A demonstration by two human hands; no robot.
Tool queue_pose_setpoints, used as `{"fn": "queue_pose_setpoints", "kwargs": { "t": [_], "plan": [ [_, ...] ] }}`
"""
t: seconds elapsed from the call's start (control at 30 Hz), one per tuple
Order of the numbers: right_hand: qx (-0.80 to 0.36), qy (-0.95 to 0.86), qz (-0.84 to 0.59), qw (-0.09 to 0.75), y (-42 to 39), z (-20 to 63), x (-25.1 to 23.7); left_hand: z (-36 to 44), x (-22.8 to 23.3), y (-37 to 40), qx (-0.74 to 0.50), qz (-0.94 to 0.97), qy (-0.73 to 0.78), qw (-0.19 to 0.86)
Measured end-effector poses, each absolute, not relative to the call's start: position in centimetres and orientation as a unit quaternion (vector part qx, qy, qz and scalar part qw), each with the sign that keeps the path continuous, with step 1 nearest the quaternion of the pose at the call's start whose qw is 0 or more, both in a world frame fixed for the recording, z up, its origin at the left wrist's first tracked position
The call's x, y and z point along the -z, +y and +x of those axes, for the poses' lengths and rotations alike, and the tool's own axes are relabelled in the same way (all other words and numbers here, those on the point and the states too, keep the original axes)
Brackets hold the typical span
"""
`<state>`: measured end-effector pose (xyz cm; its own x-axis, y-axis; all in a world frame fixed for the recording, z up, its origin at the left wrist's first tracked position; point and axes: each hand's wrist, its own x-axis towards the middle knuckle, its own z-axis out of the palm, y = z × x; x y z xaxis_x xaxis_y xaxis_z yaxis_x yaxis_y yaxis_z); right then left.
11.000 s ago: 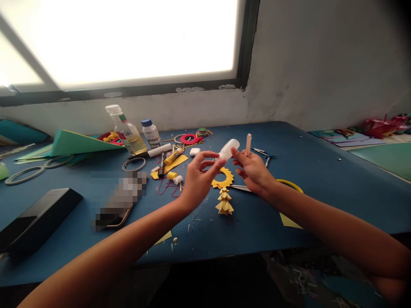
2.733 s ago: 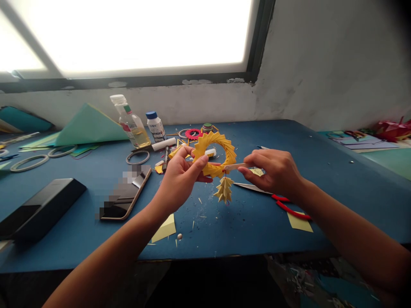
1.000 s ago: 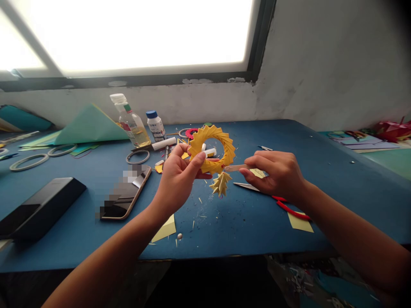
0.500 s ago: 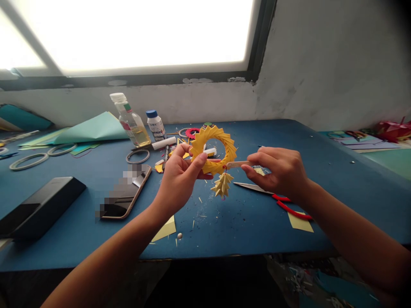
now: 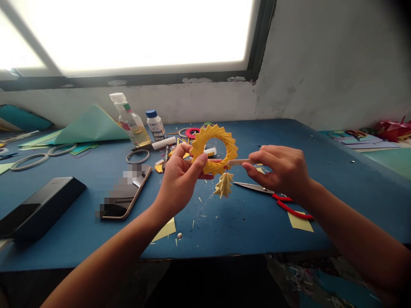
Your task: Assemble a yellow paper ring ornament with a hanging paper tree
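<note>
Bare blue table (image 5: 337, 179) lay open to the right; scissors (image 5: 272, 194) and a yellow paper scrap (image 5: 300, 222) lay under the right hand; bottles (image 5: 130, 122), tape rings (image 5: 138, 156) and a phone (image 5: 126, 192) crowded the left

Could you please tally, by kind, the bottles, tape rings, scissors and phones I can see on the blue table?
Bottles: 2, a clear bottle and a blue-capped bottle
Tape rings: 3
Scissors: 1
Phones: 1
Total: 7
</note>
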<state>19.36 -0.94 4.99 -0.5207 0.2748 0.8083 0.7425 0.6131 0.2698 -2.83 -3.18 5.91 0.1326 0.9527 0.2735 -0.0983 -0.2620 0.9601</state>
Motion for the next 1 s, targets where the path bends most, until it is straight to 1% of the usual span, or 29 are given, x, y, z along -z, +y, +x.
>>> {"fn": "queue_pose_setpoints", "kwargs": {
  "t": [0.1,0.27,0.43,1.0],
  "plan": [
    [0.3,-0.817,-0.305,0.387,-1.18,19.2,-5.02,-2.78,-5.89,-3.15,-0.545,0.578,0.366,0.485],
    [0.315,-0.825,-0.299,0.362,-1.25,18.94,-4.99,-2.66,-5.92,-3.21,-0.542,0.582,0.358,0.489],
    [0.336,-0.801,-0.311,0.385,-1.03,19.06,-5.03,-2.68,-5.84,-3.14,-0.549,0.582,0.354,0.483],
    [0.307,-0.827,-0.294,0.369,-1.32,18.82,-4.95,-2.65,-5.59,-2.96,-0.559,0.576,0.335,0.494]
  ]
}}
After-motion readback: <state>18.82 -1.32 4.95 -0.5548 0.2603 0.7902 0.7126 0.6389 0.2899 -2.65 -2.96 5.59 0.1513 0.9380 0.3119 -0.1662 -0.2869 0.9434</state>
